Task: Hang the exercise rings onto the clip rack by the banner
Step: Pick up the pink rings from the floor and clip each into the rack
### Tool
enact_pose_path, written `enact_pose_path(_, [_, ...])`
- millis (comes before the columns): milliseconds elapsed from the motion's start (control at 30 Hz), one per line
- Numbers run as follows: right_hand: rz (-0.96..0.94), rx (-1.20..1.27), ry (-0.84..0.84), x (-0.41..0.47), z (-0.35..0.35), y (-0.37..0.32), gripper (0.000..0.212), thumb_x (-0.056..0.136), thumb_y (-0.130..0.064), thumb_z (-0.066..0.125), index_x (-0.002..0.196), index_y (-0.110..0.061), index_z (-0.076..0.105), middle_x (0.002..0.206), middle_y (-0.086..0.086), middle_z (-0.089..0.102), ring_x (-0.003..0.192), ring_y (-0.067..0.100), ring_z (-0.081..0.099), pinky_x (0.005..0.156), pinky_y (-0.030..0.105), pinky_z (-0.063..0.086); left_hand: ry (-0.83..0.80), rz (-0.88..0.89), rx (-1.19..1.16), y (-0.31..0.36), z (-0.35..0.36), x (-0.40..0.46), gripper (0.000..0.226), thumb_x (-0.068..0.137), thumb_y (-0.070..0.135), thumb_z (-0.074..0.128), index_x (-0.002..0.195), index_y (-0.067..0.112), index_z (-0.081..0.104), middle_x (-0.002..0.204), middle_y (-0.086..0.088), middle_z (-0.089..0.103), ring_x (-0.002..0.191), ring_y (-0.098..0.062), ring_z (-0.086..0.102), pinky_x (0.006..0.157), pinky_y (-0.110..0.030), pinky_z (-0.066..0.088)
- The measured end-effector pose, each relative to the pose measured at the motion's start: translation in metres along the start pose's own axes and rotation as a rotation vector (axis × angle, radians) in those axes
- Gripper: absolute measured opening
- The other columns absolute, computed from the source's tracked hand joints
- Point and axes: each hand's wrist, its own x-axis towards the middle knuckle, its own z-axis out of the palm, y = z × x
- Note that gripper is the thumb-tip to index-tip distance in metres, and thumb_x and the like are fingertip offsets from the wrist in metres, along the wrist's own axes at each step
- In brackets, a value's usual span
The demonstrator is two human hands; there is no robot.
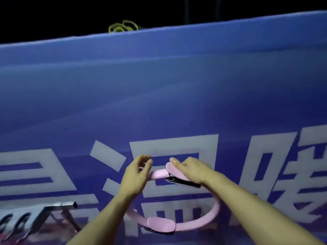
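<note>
While right hand (pixel 190 169) clamps pink ring (pixel 215 212) pad, left hand (pixel 136 174) fingers half-curled, empty; carry to rack (pixel 35 212), eight o'clock, next.

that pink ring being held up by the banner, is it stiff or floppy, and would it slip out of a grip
The pink ring probably stays stiff: it keeps its round hoop shape though gripped only at the top. It looks light, since the right hand on its top pad seems to carry it. The padded grips likely resist slipping.

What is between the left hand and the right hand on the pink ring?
In the head view, a short bare stretch of the pink ring spans between the left hand and right hand, blue banner behind.
</note>
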Motion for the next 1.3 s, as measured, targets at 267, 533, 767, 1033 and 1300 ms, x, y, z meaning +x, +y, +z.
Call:
enact_pose_path(267, [-0.147,0.130,0.112,-0.010,-0.107,-0.097,0.076,0.085,-0.086,0.025,0.060,-0.015,0.038,0.063,0.004,0.044,0.057,0.023,0.041,0.061,0.035,0.034,0.315,0.033,0.168,0.059,-0.121,-0.007,0.064,0.092,0.069,0.031,0.071,0.021,0.066,0.064,0.001,0.068,0.062,-0.016,0.062,0.060,-0.037,0.046])
enact_pose_path(533, [-0.236,0.569,-0.036,-0.025,-0.124,-0.135,0.085,0.080,-0.090,0.027,0.075,-0.022,0.076,0.069,0.004,0.066,0.059,0.018,0.061,0.065,0.030,0.049,0.549,0.017,0.094,0.066,-0.216,-0.038,0.081,0.089,0.073,0.023,0.057,0.012,0.066,0.053,-0.006,0.066,0.056,-0.024,0.063,0.061,-0.035,0.047])
enact_pose_path(767, [-0.245,0.749,-0.188,-0.032,-0.094,-0.186,0.092,0.080,-0.088,0.035,0.099,-0.007,0.074,0.070,0.013,0.061,0.061,0.026,0.059,0.060,0.034,0.053,0.587,-0.011,0.204,0.049,-0.288,-0.075,0.077,0.100,0.062,0.031,0.060,0.002,0.058,0.054,-0.009,0.052,0.049,-0.024,0.046,0.053,-0.035,0.034])
enact_pose_path(1033, [-0.440,0.692,-0.101,-0.069,-0.056,-0.313,0.054,0.097,-0.056,0.048,0.091,-0.009,0.075,0.093,0.013,0.075,0.079,0.025,0.065,0.081,0.037,0.049,0.518,-0.123,0.355,0.007,-0.371,-0.136,0.061,0.104,0.050,0.033,0.055,0.018,0.051,0.053,-0.003,0.048,0.050,-0.020,0.045,0.050,-0.031,0.031])
enact_pose_path(1300, [-0.706,-0.288,-0.190,-0.142,0.052,-0.475,0.039,0.087,-0.045,0.068,0.122,-0.027,0.063,0.114,-0.008,0.071,0.099,0.013,0.067,0.089,0.038,0.056,0.252,-0.095,0.885,-0.041,-0.424,-0.201,0.067,0.095,0.064,0.029,0.060,0.013,0.055,0.058,-0.002,0.053,0.059,-0.026,0.054,0.056,-0.034,0.042])
